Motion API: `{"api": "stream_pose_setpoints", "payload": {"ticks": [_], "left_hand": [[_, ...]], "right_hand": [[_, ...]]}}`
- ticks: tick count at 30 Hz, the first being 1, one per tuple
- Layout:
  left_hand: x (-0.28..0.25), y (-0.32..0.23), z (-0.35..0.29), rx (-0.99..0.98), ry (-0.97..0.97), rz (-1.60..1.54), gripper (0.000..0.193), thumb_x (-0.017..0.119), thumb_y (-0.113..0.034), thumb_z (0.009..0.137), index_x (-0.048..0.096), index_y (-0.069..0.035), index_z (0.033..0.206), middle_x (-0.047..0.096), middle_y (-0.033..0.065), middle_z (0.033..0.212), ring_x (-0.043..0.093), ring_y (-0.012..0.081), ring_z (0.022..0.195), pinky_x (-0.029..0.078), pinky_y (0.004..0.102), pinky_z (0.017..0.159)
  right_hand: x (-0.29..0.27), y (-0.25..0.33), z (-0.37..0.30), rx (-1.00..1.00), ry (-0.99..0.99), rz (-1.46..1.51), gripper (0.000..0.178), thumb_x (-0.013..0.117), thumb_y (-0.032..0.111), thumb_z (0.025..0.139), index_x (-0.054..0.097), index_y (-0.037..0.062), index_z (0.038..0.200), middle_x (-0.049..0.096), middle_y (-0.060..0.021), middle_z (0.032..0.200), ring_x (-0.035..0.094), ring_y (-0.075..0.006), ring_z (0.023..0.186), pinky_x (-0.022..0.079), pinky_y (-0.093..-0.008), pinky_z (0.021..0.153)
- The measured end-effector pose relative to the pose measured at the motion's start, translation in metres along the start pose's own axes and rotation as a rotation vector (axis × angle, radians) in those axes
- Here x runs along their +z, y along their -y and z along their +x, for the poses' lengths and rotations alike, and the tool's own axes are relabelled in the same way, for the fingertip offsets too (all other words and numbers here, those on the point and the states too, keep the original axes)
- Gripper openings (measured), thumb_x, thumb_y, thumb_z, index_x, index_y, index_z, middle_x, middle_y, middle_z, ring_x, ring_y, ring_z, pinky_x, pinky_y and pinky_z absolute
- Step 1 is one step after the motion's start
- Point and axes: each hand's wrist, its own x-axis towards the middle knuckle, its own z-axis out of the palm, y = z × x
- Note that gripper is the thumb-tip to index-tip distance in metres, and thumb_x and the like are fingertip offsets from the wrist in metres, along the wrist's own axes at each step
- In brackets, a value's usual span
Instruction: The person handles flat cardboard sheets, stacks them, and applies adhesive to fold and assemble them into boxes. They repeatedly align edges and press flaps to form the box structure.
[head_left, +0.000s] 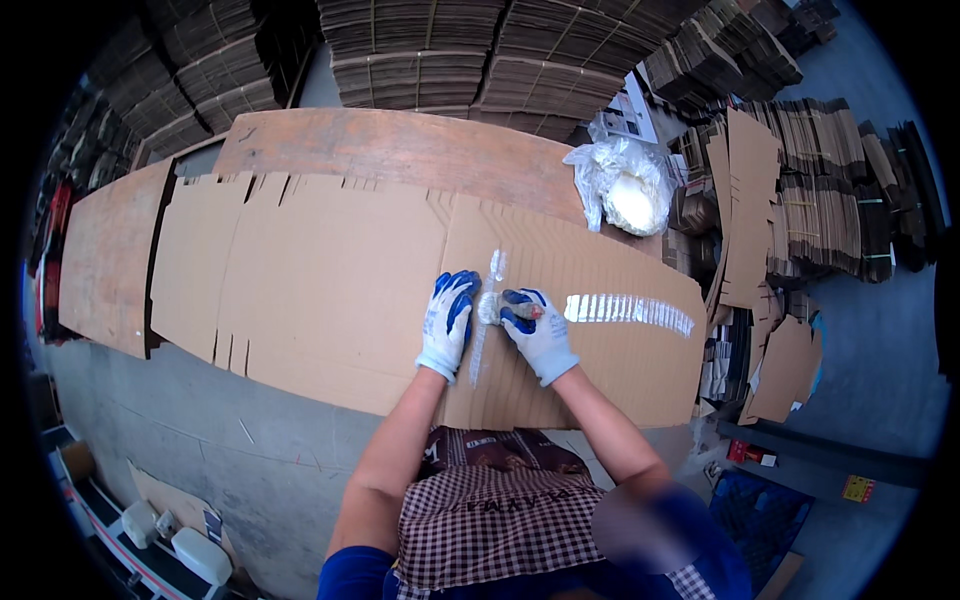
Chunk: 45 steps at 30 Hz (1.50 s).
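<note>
A long, flat sheet of brown cardboard point(330, 270) lies in front of me, with slots along its edges and ridges across its right part. My left hand point(448, 315), in a white and blue glove, rests flat on it with fingers stretched out. Just to the right, my gloved right hand point(535, 325) is closed round a small whitish wad point(489, 308), pressed to the board; its exact kind is unclear. A shiny, narrow streak point(476, 358) runs front to back under the wad. Farther right, a wider shiny band point(630, 311) crosses the ridges.
Under the cardboard is a wooden table point(400, 140). A clear plastic bag point(630, 185) with something pale inside sits at its far right. Bundled cardboard stacks point(415, 60) stand behind, with more sheets point(750, 200) at the right. White jugs point(200, 555) are at lower left.
</note>
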Motion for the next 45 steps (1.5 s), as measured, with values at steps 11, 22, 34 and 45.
{"api": "stream_pose_setpoints", "payload": {"ticks": [11,22,34,45], "left_hand": [[-0.002,-0.003,0.002,0.009,0.006,0.017,0.044,0.042,-0.031,0.100,0.064,-0.002,0.125,0.062,0.0143,0.132,0.050,0.0332,0.131,0.026,0.0446,0.120],[0.000,0.000,0.003,0.025,-0.025,0.005,0.038,0.046,-0.027,0.097,0.066,-0.003,0.120,0.063,0.0139,0.129,0.053,0.0331,0.127,0.028,0.0462,0.119],[0.000,-0.003,0.002,0.005,-0.001,0.017,0.042,0.042,-0.029,0.100,0.065,-0.002,0.122,0.063,0.0146,0.130,0.051,0.0330,0.129,0.025,0.0455,0.121],[-0.001,0.000,0.002,0.023,0.006,0.039,0.041,0.041,-0.028,0.101,0.064,-0.003,0.124,0.062,0.0140,0.131,0.051,0.0328,0.129,0.025,0.0456,0.121]], "right_hand": [[-0.009,-0.014,0.052,0.044,-0.106,-0.019,0.035,0.075,0.020,0.083,0.065,0.0053,0.113,0.069,-0.0123,0.108,0.066,-0.0308,0.102,0.051,-0.0367,0.092],[-0.003,-0.007,0.070,-0.041,-0.151,-0.105,0.035,0.074,0.021,0.083,0.064,0.0066,0.114,0.067,-0.0137,0.110,0.065,-0.0336,0.101,0.052,-0.0387,0.089],[-0.009,-0.013,0.047,0.018,-0.108,-0.177,0.038,0.076,0.022,0.081,0.064,0.0063,0.114,0.064,-0.0142,0.112,0.065,-0.0352,0.100,0.053,-0.0404,0.087],[-0.009,-0.009,-0.005,0.070,-0.087,-0.233,0.040,0.075,0.024,0.082,0.065,0.0083,0.117,0.064,-0.0142,0.115,0.064,-0.0343,0.103,0.052,-0.0384,0.088]]}}
